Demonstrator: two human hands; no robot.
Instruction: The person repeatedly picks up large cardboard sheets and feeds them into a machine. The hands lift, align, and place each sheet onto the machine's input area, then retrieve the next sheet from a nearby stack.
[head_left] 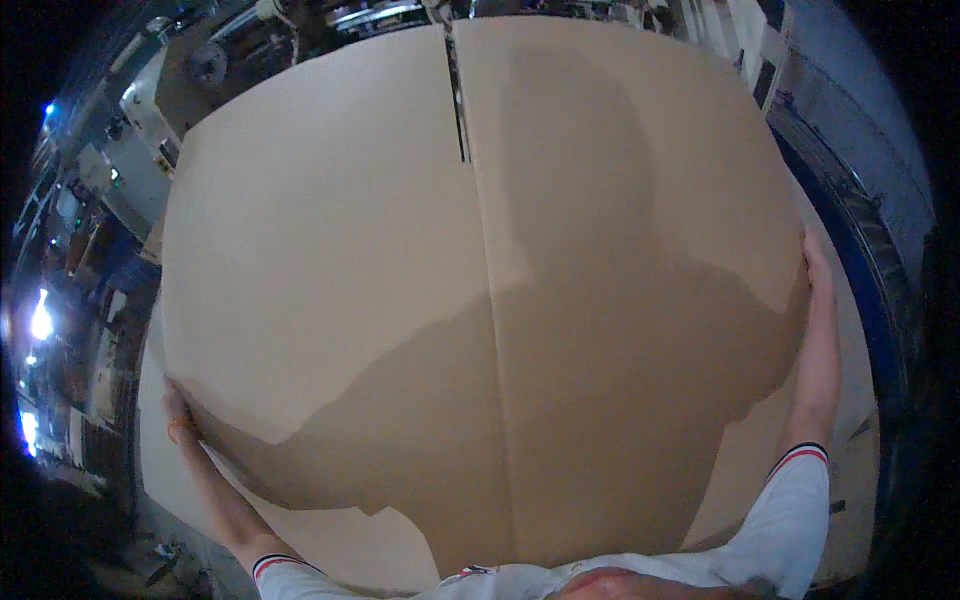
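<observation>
Dim workshop space rings the view, with grey machinery (150, 110) at upper left, small blue-white lights at the left rim, and a blue-edged frame (870, 290) curving down the right. Filling nearly everything is one large flat cardboard sheet (400, 250), creased down its middle, with a slot cut in from the far edge. It is already lifted and held out in front of the chest; it looks mid-carry, not yet set down. Under it lie more pale sheets (350, 545), number unclear. Two hands hold it: the left hand (178, 415) at the lower left edge, the right hand (815, 262) on the right edge, fingers pressed together along the board.
</observation>
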